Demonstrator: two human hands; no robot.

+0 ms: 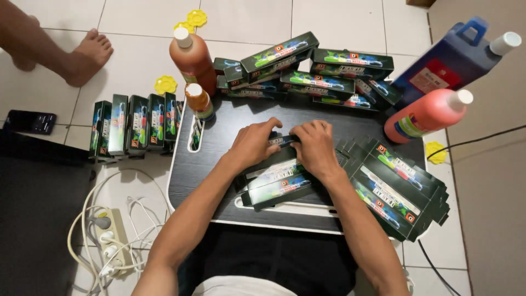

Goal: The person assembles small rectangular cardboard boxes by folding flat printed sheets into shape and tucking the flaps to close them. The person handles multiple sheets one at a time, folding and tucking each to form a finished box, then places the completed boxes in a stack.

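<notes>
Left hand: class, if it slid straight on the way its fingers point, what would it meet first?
The left hand points up and right across the black tray. Past the small box it presses, it would likely first meet the pile of boxes beyond the tray's far edge, though depth is unclear.

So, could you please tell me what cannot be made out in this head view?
- The end of the small black printed carton: covered by the left hand and right hand.
- The blue plastic jug: its lower part is hidden behind the red plastic bottle.
- The flat black printed carton blanks: their print is too small to make out.
</notes>
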